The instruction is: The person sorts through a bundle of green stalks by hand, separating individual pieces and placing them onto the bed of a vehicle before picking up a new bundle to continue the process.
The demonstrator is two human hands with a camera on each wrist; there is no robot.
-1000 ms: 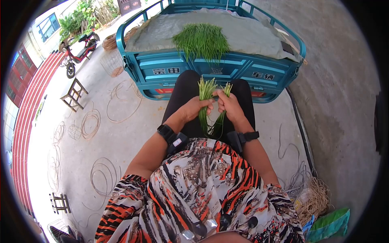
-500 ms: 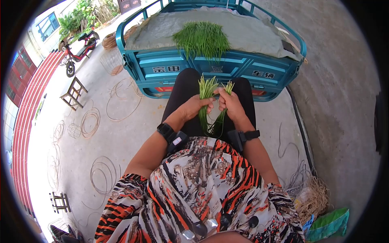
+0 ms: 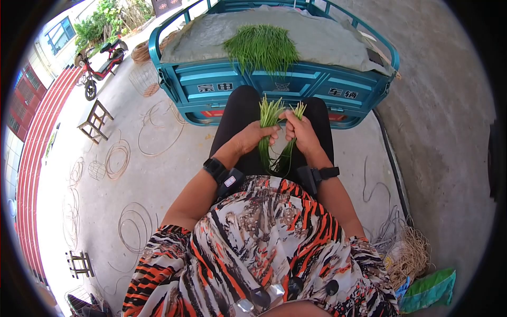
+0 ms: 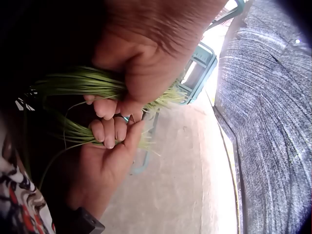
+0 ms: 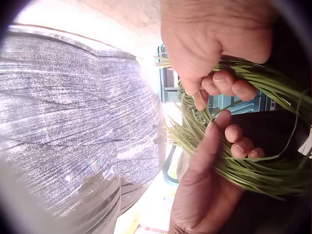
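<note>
Over the last second very little has shifted: the person's two hands have stayed together above the lap, only drifting a touch higher toward the blue cart [image 3: 274, 87], with the grip on the greens unchanged. The left hand [image 3: 254, 138] is curled round the larger bunch of chives [image 3: 268, 117], the cut ends fanning out above the fist and the long blades trailing down between the knees. The right hand [image 3: 300, 134] pinches a smaller bunch [image 3: 297, 112] just beside it, thumb and fingers closed on the stems; the wrist views show the fingertips of both hands nearly touching, blades running through each. To my eye that means the sorting is mid-step, the two handfuls being evened or merged rather than set down. A bigger heap of chives [image 3: 261, 48] lies spread on the grey cloth [image 3: 327, 39] over the cart bed, well apart from the hands. Wire loops [image 3: 117, 161] lie on the concrete floor.
</note>
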